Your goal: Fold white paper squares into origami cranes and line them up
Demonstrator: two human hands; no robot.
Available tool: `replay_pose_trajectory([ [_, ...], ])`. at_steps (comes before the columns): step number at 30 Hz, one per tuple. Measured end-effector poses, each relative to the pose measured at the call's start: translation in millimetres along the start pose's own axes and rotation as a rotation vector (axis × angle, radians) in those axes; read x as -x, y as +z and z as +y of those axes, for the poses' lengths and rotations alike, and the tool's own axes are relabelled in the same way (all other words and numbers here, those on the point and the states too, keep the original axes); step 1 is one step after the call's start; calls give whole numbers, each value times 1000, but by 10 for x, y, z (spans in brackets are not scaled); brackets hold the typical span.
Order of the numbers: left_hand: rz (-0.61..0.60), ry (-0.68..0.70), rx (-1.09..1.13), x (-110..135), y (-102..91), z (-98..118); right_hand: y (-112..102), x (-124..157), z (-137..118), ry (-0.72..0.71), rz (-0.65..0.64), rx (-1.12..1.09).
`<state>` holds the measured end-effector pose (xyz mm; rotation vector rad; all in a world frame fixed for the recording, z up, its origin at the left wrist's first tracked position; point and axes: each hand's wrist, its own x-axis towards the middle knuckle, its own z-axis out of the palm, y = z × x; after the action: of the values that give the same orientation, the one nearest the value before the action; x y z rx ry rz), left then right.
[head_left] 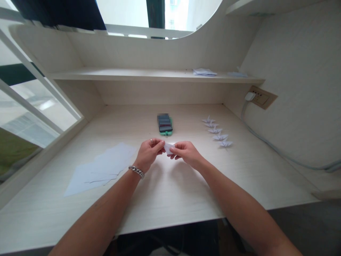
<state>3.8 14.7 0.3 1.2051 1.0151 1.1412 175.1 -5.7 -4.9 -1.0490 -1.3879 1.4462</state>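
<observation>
A small folded piece of white paper [168, 148] is pinched between both hands just above the pale wooden desk [170, 199]. My left hand [147, 153], with a ring and a metal bracelet, grips its left side with closed fingers. My right hand [185, 152] pinches its right side. Just beyond the hands lies a phone in a green case [165, 125]. A row of several folded white paper cranes [217, 132] stands on the desk to the right of the hands.
Loose white paper sheets [99, 167] lie on the desk at the left. More paper [204, 72] rests on the shelf above. A wall socket [261, 96] with a plug and cable [279, 151] is at the right. A window frame borders the left.
</observation>
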Motion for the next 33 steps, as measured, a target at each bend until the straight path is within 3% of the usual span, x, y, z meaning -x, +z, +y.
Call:
replay_pose_trajectory([
  [6, 9, 36, -91, -1, -22, 13, 1, -20, 29, -28, 87, 16],
  [10, 16, 29, -92, -2, -9, 1, -1, -26, 48, -43, 78, 30],
  [18, -52, 17, -133, -13, -34, -10, -15, -41, 67, -68, 123, 39],
  [28, 32, -27, -76, 2, -11, 14, 5, -36, 77, -108, 88, -45],
  [33, 27, 0, -85, 15, -8, 20, 15, -40, 73, -138, 155, -55],
])
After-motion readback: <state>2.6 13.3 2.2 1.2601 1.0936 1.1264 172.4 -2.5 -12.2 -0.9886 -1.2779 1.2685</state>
